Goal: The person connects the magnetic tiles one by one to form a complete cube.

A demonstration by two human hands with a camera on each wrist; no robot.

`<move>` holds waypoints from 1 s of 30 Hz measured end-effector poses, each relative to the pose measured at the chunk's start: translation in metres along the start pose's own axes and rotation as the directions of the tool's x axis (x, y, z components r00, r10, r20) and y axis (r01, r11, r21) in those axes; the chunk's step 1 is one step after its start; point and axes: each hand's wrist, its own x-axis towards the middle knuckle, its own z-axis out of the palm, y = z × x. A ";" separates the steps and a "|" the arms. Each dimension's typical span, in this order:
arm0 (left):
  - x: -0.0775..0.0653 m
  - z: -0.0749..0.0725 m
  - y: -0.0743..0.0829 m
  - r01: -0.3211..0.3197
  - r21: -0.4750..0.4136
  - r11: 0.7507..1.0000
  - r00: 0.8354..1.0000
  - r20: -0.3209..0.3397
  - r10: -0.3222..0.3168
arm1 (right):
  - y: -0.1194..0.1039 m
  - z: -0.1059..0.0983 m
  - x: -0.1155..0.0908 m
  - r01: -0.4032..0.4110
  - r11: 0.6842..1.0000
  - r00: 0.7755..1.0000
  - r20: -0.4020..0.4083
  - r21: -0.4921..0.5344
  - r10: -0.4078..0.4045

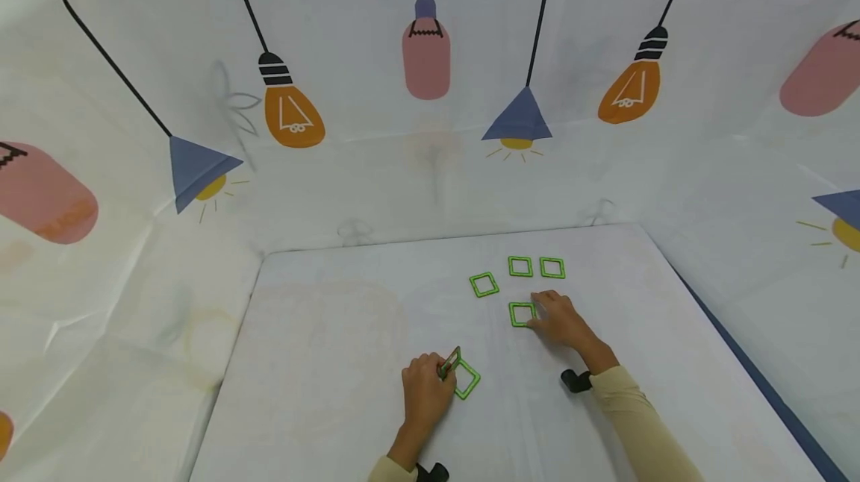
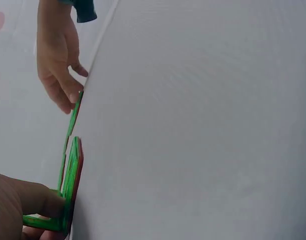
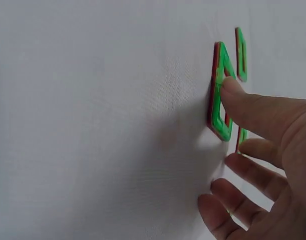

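Observation:
My left hand [image 1: 426, 391] grips a green open-square building tile [image 1: 452, 361], raised up off the table surface. Against that tile lies another green square [image 1: 475, 380], flat and partly covered by the fingers. The left wrist view shows the thumb over the held tile [image 2: 70, 185], whose outer edge is red. Farther off, my right hand [image 1: 563, 321] touches a single green square tile [image 1: 512, 315] that lies on the table. In the right wrist view, the thumb rests on this tile [image 3: 216, 107], while the other fingers are spread apart, loosely bent.
Beyond the right hand lie three more green square tiles: one turned askew [image 1: 475, 290], one upper middle [image 1: 510, 267] and one to its right [image 1: 552, 275]. The white table [image 1: 322, 362] meets a white sheet [image 1: 430, 176] printed with lamps and bulbs.

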 end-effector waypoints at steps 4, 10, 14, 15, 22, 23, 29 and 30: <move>0.000 0.001 0.003 0.020 0.003 1.000 1.000 -0.015 -0.020 | 0.002 -0.001 0.004 0.020 1.000 0.999 0.033 0.000 -0.020; -0.001 0.001 0.006 0.032 0.014 0.999 0.999 -0.017 -0.031 | 0.001 0.000 0.005 -0.052 0.995 0.997 0.056 0.087 0.047; -0.001 -0.001 0.007 0.033 0.017 0.999 0.999 -0.023 -0.033 | 0.001 0.003 0.003 -0.086 0.979 0.994 0.078 0.182 0.073; -0.001 -0.001 0.007 0.035 0.020 0.999 0.999 -0.023 -0.035 | 0.001 0.003 0.002 -0.077 0.980 0.995 0.083 0.186 0.062; -0.001 0.000 0.006 0.041 0.011 0.999 0.999 -0.012 -0.041 | 0.000 0.007 -0.003 0.021 0.988 0.999 0.028 0.153 -0.025; -0.002 0.000 0.006 0.041 0.011 0.999 0.999 -0.012 -0.041 | 0.000 0.007 -0.004 0.024 0.988 0.999 0.018 0.155 -0.027; -0.001 0.000 0.006 0.035 0.005 0.999 0.999 -0.025 -0.035 | -0.003 0.012 -0.011 0.056 0.982 0.997 -0.059 0.180 -0.046; -0.001 -0.001 0.006 0.033 0.001 0.999 0.999 -0.028 -0.033 | -0.006 0.013 -0.013 0.060 0.980 0.996 -0.075 0.188 -0.047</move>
